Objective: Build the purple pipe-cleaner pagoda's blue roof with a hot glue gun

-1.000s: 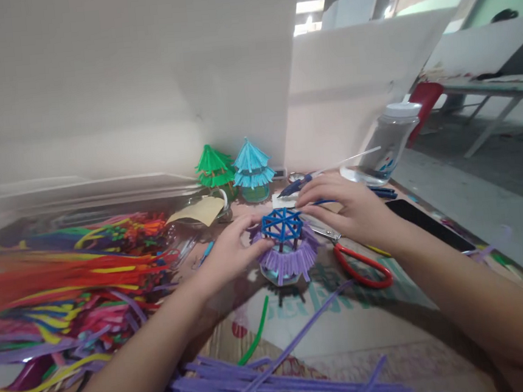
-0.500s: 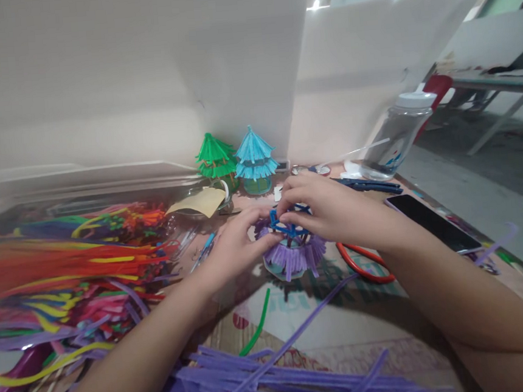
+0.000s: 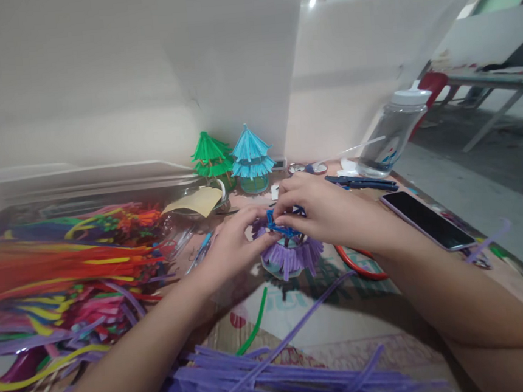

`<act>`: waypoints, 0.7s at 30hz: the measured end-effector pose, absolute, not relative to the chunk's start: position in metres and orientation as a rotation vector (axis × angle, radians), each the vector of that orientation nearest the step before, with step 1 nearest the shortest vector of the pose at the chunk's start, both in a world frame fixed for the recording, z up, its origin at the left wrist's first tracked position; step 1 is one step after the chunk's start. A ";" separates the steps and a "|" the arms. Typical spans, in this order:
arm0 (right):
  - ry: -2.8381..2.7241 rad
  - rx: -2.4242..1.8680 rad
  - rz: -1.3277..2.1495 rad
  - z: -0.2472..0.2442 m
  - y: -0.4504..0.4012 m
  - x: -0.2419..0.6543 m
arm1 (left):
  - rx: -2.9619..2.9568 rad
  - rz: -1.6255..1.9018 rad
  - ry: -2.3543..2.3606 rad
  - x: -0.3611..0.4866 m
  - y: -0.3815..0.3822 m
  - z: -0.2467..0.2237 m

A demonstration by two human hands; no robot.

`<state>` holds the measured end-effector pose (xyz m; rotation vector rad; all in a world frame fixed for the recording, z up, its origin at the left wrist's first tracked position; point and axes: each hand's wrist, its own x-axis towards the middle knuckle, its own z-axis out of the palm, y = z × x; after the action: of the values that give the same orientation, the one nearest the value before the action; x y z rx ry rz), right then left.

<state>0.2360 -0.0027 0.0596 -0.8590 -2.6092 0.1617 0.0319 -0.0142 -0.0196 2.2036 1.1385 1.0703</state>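
Adjusting, apparently, blue frame (image 3: 271, 221) atop purple-fringed model (image 3: 292, 258), toward counter's (image 3: 521, 286) far edge; model clasped by left grip (image 3: 232, 247), frame pinched by right grip (image 3: 322, 209); probably calling next for careful alignment.

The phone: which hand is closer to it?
Right. The right hand is left of the phone, at the blue frame; the left hand is farther left, at the frame's left side.

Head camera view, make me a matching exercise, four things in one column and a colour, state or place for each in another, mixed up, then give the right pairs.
Things
1. Right hand
2. Phone
3. Bottle
4. Short loose strip

Matches
A. Green
B. White-lidded
C. At the blue frame of the purple-fringed model
D. Black-faced, lying flat

Pairs: 1-C, 2-D, 3-B, 4-A
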 end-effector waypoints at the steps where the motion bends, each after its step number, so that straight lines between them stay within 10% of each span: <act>1: -2.603 -0.859 0.158 0.060 -0.003 0.236 | 2.204 1.072 1.134 0.032 -0.014 -0.020; 21: -2.580 -1.042 0.334 0.080 0.000 0.273 | 2.186 1.049 0.979 0.022 -0.007 -0.010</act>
<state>0.2728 0.0000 0.0800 -1.0422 -2.5799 0.3339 0.0216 -0.0072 -0.0104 2.1862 0.9788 1.0493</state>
